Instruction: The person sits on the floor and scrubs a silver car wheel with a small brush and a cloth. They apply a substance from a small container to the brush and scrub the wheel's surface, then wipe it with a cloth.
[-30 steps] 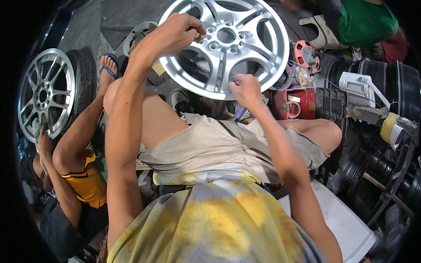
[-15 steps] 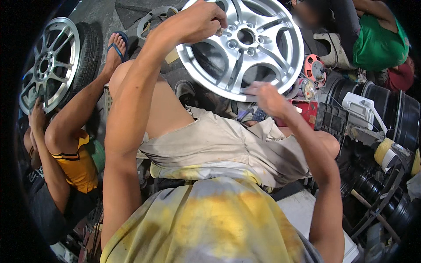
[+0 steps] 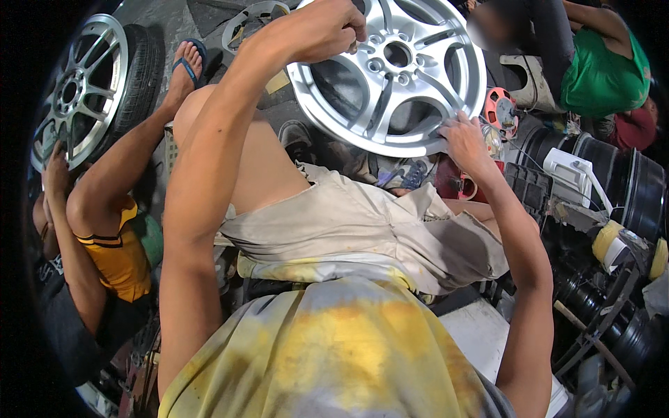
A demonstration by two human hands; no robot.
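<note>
A silver alloy wheel rim (image 3: 382, 139) with paired spokes tilts in front of my knees. My left hand (image 3: 327, 31) is closed at its left side, fingers curled at a spoke near the hub; the fingertips are partly hidden. On the lower right lip of the rim rests my right hand (image 3: 465, 144), fingers bent and pressed against the metal. Whatever may lie under those fingers is too small to make out.
At left, a person in orange shorts (image 3: 115, 268) handles another silver wheel (image 3: 104, 90) beside a tyre (image 3: 143, 73). A person in a green shirt (image 3: 606, 70) sits at upper right. Dark wheels (image 3: 637, 177), a red reel (image 3: 500, 108) and a white device (image 3: 571, 174) crowd the right.
My right hand has slid rightward and slightly up along the rim's lower lip. The wheel rim has shifted a little up and right; my left hand stays at its spoke.
</note>
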